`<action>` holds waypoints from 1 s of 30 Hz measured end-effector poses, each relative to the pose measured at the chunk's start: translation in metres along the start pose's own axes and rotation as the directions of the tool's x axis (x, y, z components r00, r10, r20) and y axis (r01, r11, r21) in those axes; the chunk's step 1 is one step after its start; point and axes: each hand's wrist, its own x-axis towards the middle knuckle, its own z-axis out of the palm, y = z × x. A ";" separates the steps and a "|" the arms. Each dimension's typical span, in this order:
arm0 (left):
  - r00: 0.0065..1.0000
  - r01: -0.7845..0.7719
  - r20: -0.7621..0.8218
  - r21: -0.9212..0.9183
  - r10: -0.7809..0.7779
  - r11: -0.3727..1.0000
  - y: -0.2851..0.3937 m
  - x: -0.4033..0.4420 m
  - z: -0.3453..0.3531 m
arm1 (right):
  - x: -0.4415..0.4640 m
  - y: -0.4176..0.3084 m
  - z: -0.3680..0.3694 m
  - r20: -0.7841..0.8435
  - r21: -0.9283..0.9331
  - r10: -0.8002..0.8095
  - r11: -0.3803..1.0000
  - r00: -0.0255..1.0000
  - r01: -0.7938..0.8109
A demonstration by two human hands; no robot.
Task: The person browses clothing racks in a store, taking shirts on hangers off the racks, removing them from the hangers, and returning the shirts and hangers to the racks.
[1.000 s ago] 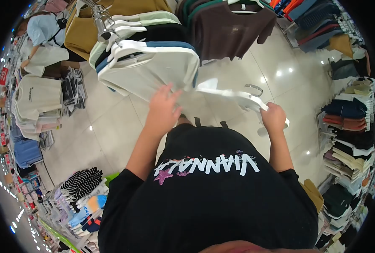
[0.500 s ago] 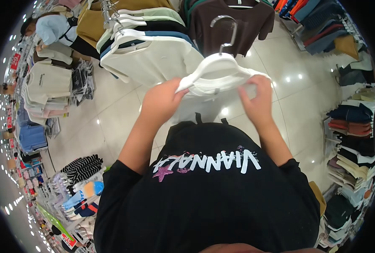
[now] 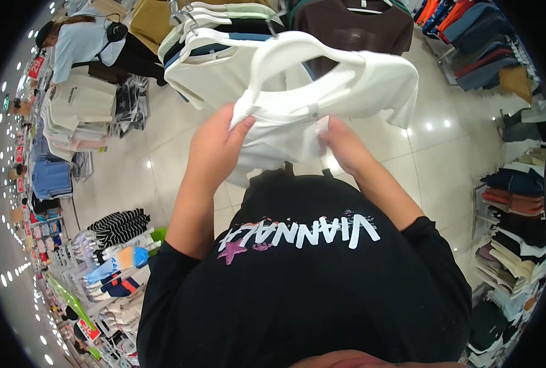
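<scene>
A white shirt hangs on a white hanger in front of me, raised and slightly tilted. My left hand is closed around the left end of the hanger and the shirt's shoulder. My right hand pinches a small white tag near the shirt's neckline. The hanger's hook overlaps the rack behind it. Just beyond, a cream long-sleeved shirt hangs at the front of a row of garments.
A dark brown shirt hangs at the top. Another person in light blue bends over clothes at upper left. Folded clothes fill shelves at right; striped garments hang at lower left. Tiled floor lies between.
The white shirt and hanger have come up closer and turned. My right hand has let go of the hanger's right end and moved down to the tag. My left hand keeps its hold.
</scene>
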 end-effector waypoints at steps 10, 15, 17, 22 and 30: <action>0.997 0.029 -0.059 -0.198 -0.042 0.980 -0.016 -0.009 0.013 | -0.028 0.011 -0.001 0.593 0.749 -0.175 0.478 0.786 -0.459; 0.998 0.043 -0.054 -0.024 -0.044 0.999 -0.009 -0.007 0.016 | -0.028 0.012 -0.004 -0.074 0.501 -0.011 0.864 0.997 0.047; 0.999 0.016 -0.053 0.080 -0.012 0.997 -0.013 -0.005 0.018 | -0.038 0.001 -0.003 -0.225 0.169 -0.078 0.978 0.971 0.118; 1.000 -0.015 0.020 0.231 0.011 0.973 -0.011 -0.005 0.023 | -0.067 -0.026 -0.005 -0.221 -0.854 -0.808 0.431 0.546 0.291; 0.928 -0.366 0.055 0.299 0.367 0.881 -0.017 0.002 0.051 | -0.076 -0.064 -0.003 -0.168 -0.561 -0.260 0.818 0.951 0.125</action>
